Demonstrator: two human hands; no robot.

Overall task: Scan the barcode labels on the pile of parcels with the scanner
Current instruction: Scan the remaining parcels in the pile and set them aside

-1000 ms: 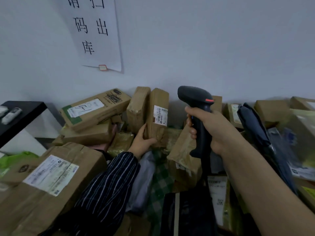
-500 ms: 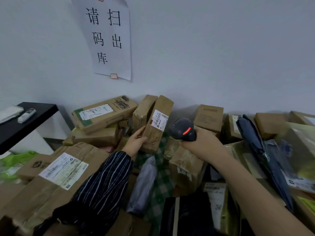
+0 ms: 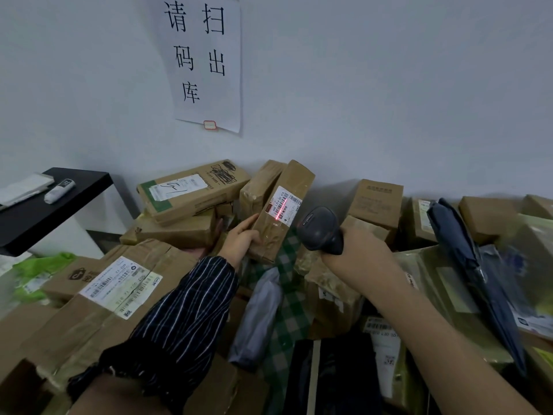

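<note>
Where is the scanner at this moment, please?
Head view, right of centre: the scanner sits in the right hand, beside the tilted parcel that the left hand holds.

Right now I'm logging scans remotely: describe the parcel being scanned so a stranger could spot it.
Look below the paper sign on the wall, at the back of the parcel pile. The left hand props up a narrow brown parcel, tilted. Alone among neighbours, its white label carries the red line of the scanner.
</note>
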